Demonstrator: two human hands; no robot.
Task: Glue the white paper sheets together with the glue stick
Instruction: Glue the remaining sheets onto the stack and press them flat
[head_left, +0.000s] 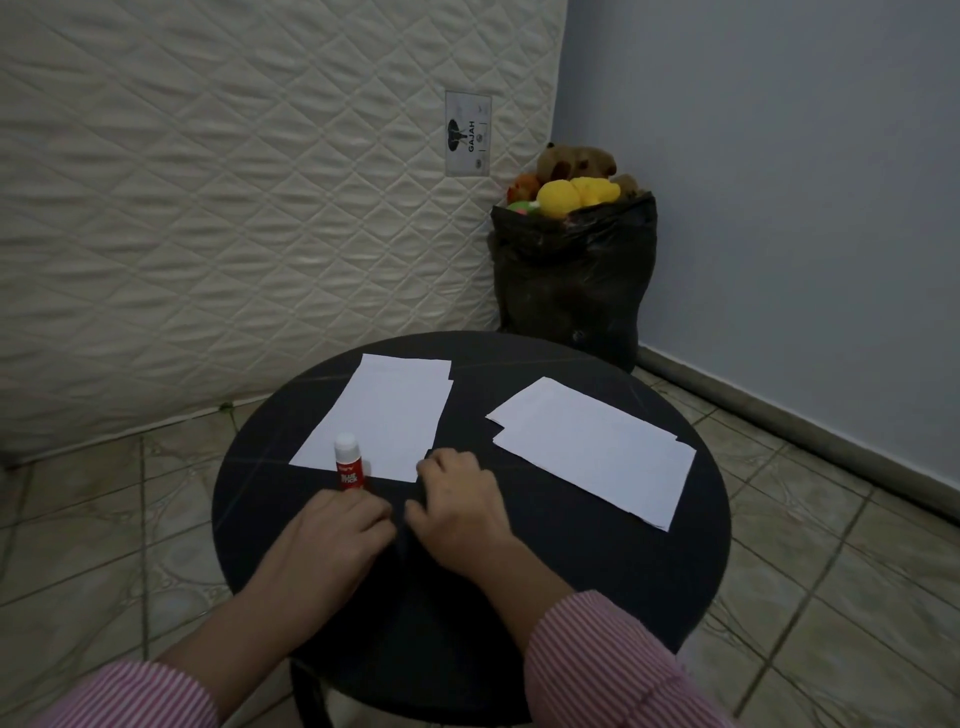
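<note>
A red glue stick (349, 464) with a white cap stands upright on the round black table (597, 561), in front of the left stack of white paper sheets (387, 415). My left hand (332, 535) is curled around the stick's base, which its fingers hide. My right hand (460, 501) rests beside it with fingers curled, knuckles touching the near right corner of the left stack; nothing shows inside it. A second stack of white sheets (597, 447) lies apart on the right half of the table.
An upright quilted mattress (234, 208) stands behind the table. A black bag (571, 280) filled with plush toys sits in the corner by the blue wall. Tiled floor surrounds the table.
</note>
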